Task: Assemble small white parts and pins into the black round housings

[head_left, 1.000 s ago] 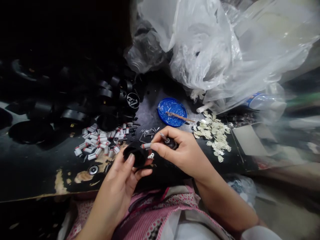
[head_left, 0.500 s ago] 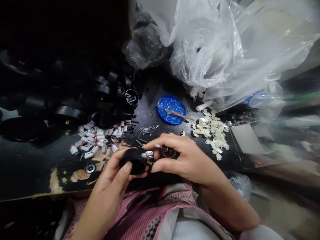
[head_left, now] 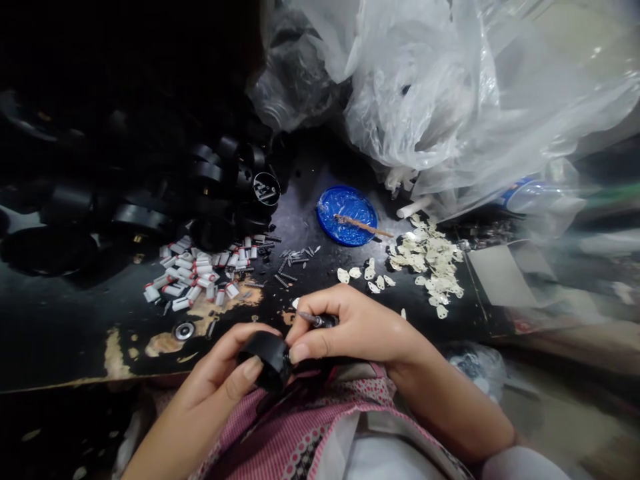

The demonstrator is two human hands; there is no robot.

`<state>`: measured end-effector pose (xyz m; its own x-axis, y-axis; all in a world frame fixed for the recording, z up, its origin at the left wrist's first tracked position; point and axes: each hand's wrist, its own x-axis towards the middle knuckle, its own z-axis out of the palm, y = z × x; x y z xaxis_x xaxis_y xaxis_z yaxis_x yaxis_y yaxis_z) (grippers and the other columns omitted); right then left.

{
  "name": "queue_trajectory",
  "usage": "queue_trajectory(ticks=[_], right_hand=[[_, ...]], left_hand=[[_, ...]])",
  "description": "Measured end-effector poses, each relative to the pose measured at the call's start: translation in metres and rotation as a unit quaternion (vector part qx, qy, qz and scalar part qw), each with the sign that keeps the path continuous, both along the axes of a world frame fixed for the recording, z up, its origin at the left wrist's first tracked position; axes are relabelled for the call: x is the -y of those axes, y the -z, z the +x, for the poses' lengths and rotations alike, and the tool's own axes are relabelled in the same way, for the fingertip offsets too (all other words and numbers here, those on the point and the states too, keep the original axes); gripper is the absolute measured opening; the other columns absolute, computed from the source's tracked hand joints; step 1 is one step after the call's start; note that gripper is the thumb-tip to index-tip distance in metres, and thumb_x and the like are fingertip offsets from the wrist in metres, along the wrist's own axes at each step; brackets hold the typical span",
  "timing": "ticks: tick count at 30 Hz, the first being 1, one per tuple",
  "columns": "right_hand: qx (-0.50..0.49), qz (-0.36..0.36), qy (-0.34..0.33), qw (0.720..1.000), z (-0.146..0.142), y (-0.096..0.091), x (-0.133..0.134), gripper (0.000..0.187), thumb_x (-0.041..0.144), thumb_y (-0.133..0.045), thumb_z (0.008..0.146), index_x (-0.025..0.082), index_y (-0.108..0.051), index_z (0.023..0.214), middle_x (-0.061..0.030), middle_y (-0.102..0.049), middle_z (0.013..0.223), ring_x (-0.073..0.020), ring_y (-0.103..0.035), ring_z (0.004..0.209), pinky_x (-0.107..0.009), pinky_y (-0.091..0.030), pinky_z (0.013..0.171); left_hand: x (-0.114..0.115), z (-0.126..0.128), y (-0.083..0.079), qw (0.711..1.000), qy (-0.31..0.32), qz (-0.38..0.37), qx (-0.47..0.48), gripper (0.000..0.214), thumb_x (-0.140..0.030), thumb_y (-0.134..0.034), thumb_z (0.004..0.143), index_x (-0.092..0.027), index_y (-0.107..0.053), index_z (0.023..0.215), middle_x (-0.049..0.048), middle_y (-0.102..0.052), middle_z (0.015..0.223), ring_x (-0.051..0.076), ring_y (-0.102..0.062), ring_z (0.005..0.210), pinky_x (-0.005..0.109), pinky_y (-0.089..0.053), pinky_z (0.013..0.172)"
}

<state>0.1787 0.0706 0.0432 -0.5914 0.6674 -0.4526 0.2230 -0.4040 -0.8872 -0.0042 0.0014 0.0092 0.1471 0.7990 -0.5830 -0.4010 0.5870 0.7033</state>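
Observation:
My left hand (head_left: 227,373) grips a round black plastic housing (head_left: 270,357), hollow and open on the side towards me, just above the apron. The thumb presses its rim. My right hand (head_left: 345,327) is closed, with thumb and forefinger pinched at the housing's right side. Tucked under those fingers is a dark-handled tool with a pointed metal tip (head_left: 320,320), directed left and away from the housing. Whatever sits between the right fingertips and the housing is hidden.
White cylinders with red ends (head_left: 193,275) and small springs (head_left: 285,277) lie behind my left hand. A blue lid (head_left: 345,200) bears clear grease and a stick (head_left: 363,225). Cream metal plates (head_left: 425,260) are heaped right, black housings (head_left: 143,220) left, plastic bags (head_left: 415,100) behind.
Both hands have come lower, towards the apron. My right fingertips have closed in on the housing's side, covering the silver coiled or ribbed piece that stuck out there.

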Motion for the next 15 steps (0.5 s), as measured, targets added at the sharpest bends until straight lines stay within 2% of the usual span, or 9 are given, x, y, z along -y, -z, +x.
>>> queue_trajectory(ticks=[7, 10, 12, 13, 14, 15], right_hand=[[-0.013, -0.042, -0.001, 0.999, -0.014, -0.003, -0.001, 0.019, 0.032, -0.076, 0.07, 0.014, -0.07, 0.075, 0.0034, -0.064, 0.065, -0.008, -0.058, 0.062, -0.018, -0.046, 0.061], [-0.005, -0.009, -0.007, 1.0, -0.019, -0.004, -0.004, 0.019, 0.031, -0.076, 0.071, 0.014, -0.068, 0.073, 0.0041, -0.063, 0.064, -0.0076, -0.057, 0.061, -0.018, -0.045, 0.061], [0.006, 0.042, -0.029, 0.999, -0.025, -0.001, -0.008, 0.019, 0.033, -0.068, 0.08, 0.014, -0.068, 0.08, 0.0035, -0.063, 0.065, -0.0085, -0.058, 0.062, -0.019, -0.044, 0.061], [0.03, 0.094, -0.034, 0.995, -0.029, 0.002, -0.012, 0.02, 0.033, -0.062, 0.085, 0.014, -0.068, 0.083, 0.0028, -0.063, 0.066, -0.0093, -0.059, 0.064, -0.02, -0.043, 0.062], [0.076, 0.166, -0.035, 0.983, -0.034, 0.005, -0.016, 0.021, 0.032, -0.056, 0.089, 0.014, -0.067, 0.085, 0.0015, -0.065, 0.069, -0.0105, -0.06, 0.067, -0.023, -0.043, 0.065], [0.139, 0.251, -0.034, 0.957, -0.04, 0.01, -0.02, 0.022, 0.03, -0.051, 0.092, 0.015, -0.066, 0.086, -0.0002, -0.066, 0.074, -0.0123, -0.061, 0.071, -0.025, -0.042, 0.069]], left_hand=[[0.001, -0.008, -0.005, 0.999, -0.033, 0.0, -0.015, 0.02, -0.038, -0.072, 0.071, -0.025, -0.072, 0.086, 0.0033, -0.072, 0.076, 0.02, -0.067, 0.066, 0.028, -0.056, 0.065], [0.001, -0.014, -0.001, 1.0, -0.028, 0.006, -0.013, 0.018, -0.035, -0.073, 0.071, -0.024, -0.073, 0.085, 0.0029, -0.073, 0.077, 0.02, -0.069, 0.072, 0.025, -0.055, 0.068], [-0.002, -0.017, 0.003, 0.998, -0.059, 0.001, 0.011, 0.016, -0.032, -0.072, 0.072, -0.024, -0.073, 0.086, 0.0016, -0.074, 0.081, 0.019, -0.069, 0.072, 0.024, -0.056, 0.066], [-0.004, -0.017, 0.004, 0.995, -0.092, -0.004, 0.025, 0.015, -0.029, -0.071, 0.074, -0.025, -0.073, 0.088, 0.0006, -0.074, 0.084, 0.018, -0.069, 0.073, 0.024, -0.057, 0.066], [-0.007, -0.017, 0.005, 0.991, -0.131, -0.01, 0.037, 0.015, -0.028, -0.069, 0.076, -0.025, -0.072, 0.091, -0.0003, -0.074, 0.088, 0.018, -0.07, 0.076, 0.025, -0.057, 0.068], [-0.01, -0.016, 0.004, 0.984, -0.17, -0.016, 0.046, 0.017, -0.026, -0.067, 0.079, -0.026, -0.071, 0.095, -0.001, -0.074, 0.094, 0.018, -0.07, 0.08, 0.026, -0.058, 0.073]])
